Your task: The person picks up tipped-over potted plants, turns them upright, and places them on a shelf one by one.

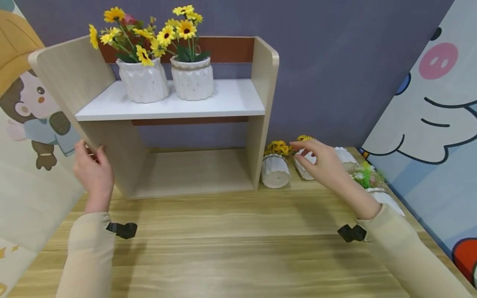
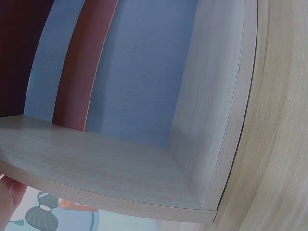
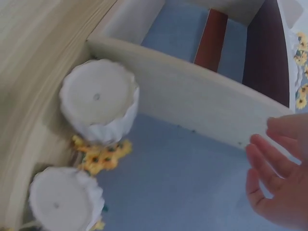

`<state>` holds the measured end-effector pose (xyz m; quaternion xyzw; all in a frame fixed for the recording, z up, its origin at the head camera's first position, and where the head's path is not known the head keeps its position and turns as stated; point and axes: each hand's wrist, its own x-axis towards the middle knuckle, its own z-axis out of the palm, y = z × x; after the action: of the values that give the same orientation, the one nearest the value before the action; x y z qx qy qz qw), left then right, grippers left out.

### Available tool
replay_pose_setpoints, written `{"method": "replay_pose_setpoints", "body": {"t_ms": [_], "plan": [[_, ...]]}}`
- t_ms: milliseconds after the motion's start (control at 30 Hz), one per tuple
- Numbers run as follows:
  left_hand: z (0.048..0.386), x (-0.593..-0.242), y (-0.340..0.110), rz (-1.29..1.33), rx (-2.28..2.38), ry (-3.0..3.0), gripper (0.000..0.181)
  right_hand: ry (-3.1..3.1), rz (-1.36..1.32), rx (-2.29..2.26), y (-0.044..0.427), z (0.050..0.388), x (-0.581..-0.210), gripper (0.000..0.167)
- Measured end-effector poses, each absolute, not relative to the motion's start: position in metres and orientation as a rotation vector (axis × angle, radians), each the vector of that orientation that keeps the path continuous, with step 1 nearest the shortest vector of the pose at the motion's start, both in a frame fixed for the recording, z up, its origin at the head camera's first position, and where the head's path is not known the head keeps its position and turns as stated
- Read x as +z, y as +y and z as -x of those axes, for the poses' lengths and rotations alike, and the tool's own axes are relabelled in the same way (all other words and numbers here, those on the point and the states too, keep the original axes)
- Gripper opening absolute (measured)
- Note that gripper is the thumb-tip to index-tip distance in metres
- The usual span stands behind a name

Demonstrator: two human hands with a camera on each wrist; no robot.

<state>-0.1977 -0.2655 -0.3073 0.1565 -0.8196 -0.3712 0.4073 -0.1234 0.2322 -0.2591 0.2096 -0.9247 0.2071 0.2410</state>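
A small two-tier wooden shelf point(image 1: 272, 99) stands on the table against the wall. My left hand point(image 1: 94, 171) is at the outer face of its left side panel, fingers loosely bent; in the left wrist view only a bit of the hand point(image 2: 6, 199) shows by the panel edge. To the right of the shelf, my right hand point(image 1: 322, 163) hovers with its fingers apart and nothing between them. Below and behind it lie tipped white flower pots; the nearest pot point(image 1: 275, 171) is beside the shelf, with another pot point(image 3: 67, 199) next to it.
Two upright white pots, a left one point(image 1: 144, 82) and a right one point(image 1: 191, 80), hold yellow flowers on the white upper board point(image 1: 234, 97). More tipped pots lie at the right, one with greenery point(image 1: 369, 176). Cartoon-printed panels point(image 1: 421, 120) border both sides of the table.
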Motion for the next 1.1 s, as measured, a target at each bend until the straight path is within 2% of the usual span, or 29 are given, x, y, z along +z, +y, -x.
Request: {"method": "replay_pose_setpoints", "body": {"t_ms": [467, 867, 1100], "plan": [[0.198, -0.306, -0.267, -0.367, -0.891, -2.036, 0.041, -2.825, -0.333, 0.510, 0.284, 0.106, -0.281, 0.046], [0.198, -0.308, -0.265, -0.378, -0.906, -2.059, 0.042, -2.896, -0.151, 0.306, 0.320, 0.090, -0.303, 0.052], [0.200, -0.308, -0.265, -0.385, -0.905, -2.053, 0.041, -2.916, 0.063, 0.169, 0.333, 0.078, -0.317, 0.068]]}}
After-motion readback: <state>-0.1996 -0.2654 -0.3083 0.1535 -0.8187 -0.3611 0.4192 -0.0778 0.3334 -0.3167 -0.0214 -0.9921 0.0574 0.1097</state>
